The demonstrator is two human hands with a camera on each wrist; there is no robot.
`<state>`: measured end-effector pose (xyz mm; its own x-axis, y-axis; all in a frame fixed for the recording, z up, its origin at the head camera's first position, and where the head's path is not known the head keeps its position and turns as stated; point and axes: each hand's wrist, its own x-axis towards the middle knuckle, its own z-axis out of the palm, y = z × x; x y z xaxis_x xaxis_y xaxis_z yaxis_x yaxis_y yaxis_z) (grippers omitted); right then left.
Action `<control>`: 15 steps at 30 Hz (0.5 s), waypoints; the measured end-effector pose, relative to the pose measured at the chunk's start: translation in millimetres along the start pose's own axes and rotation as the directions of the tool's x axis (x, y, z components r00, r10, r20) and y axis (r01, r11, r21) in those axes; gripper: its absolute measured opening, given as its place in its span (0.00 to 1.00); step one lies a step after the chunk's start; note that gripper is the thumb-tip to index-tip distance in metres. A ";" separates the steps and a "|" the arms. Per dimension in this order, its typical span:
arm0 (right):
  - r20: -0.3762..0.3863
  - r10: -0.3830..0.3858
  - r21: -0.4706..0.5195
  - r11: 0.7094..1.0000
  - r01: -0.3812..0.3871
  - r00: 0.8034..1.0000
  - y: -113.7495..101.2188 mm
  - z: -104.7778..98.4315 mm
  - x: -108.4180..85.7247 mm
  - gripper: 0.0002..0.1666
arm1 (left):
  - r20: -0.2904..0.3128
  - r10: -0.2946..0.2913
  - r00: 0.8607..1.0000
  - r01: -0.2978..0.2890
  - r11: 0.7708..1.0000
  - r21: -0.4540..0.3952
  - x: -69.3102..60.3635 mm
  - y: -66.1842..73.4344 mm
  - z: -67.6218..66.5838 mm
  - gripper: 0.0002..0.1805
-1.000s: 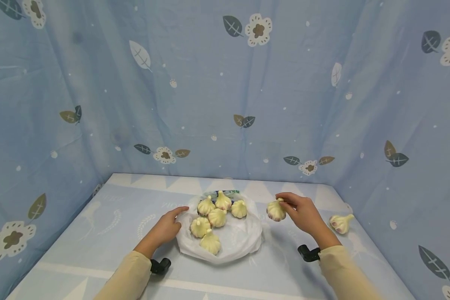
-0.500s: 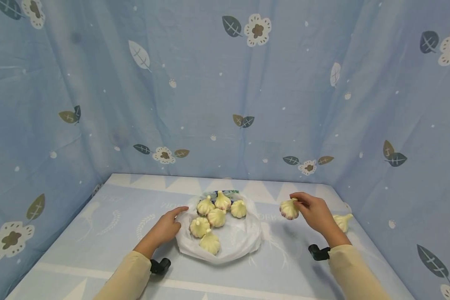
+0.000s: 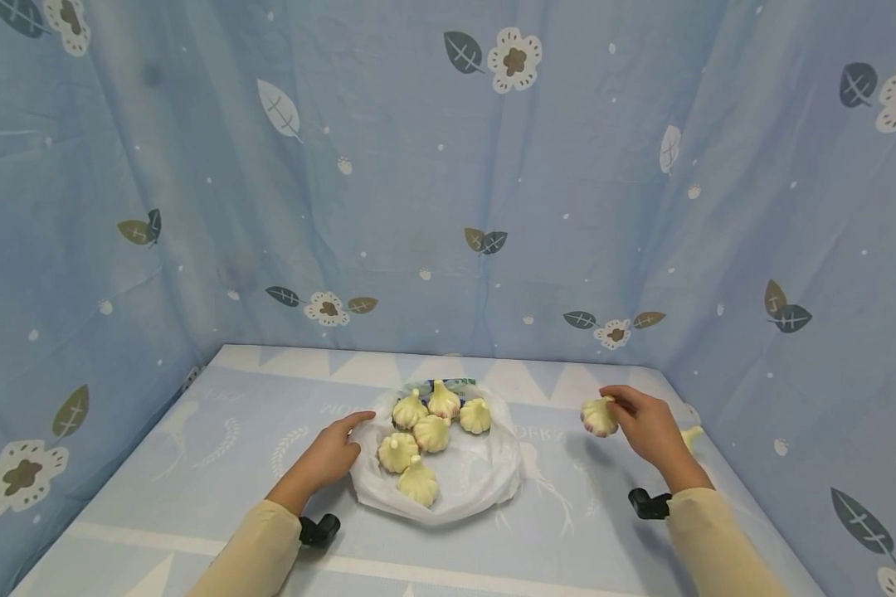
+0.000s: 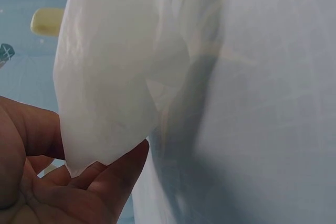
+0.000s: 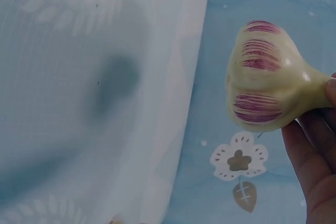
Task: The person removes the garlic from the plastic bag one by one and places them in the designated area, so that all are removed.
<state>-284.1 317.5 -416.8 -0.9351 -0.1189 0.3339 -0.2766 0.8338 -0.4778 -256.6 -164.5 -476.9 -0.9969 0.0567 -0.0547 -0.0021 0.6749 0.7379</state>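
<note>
Nearer the viewer than the left grip (image 3: 331, 452) come a cream left sleeve (image 3: 250, 551) and, at its cuff, a black wrist device (image 3: 319, 529). The left grip pinches the edge of a white plastic bag (image 3: 451, 512) between thumb and fingers. The bag lies on the tabletop (image 3: 552, 539), spread wide, immediately right of the left grip. Six garlic bulbs sit inside it: a left bulb (image 3: 397, 453) closest to the left grip, a front bulb (image 3: 418, 484) nearer the viewer, a back-left bulb (image 3: 409, 411) beyond, then a middle bulb (image 3: 432, 434), a back bulb (image 3: 444, 400) and a right bulb (image 3: 475, 416), farthest across from that grip. A green-and-blue print (image 3: 459, 386) shows on the bag behind them.

Well to the right, the right grip (image 3: 645, 427) grasps a seventh, held bulb (image 3: 598, 418) by its stem, above the tabletop; the purple-streaked base points leftward, away from that grip. A second black device (image 3: 648, 503) and a right sleeve (image 3: 717, 547) lie nearer the viewer than the right grip. Just right of it, part of another bulb (image 3: 692, 435) shows, mostly hidden by the wrist. A blue patterned curtain (image 3: 403, 207) hangs beyond both grips.
</note>
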 end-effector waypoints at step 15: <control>0.033 0.136 0.025 0.990 -0.137 0.990 23.0 0.5 -2.7 0.19 | -0.006 -0.027 1.000 0.027 1.000 0.015 -0.1 1.6 0.7 0.33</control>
<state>-288.0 336.8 -429.2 -0.9709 -0.0220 0.2386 -0.1513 0.8285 -0.5391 -256.5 -162.9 -476.2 -0.9969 0.0341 -0.0711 -0.0283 0.6871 0.7260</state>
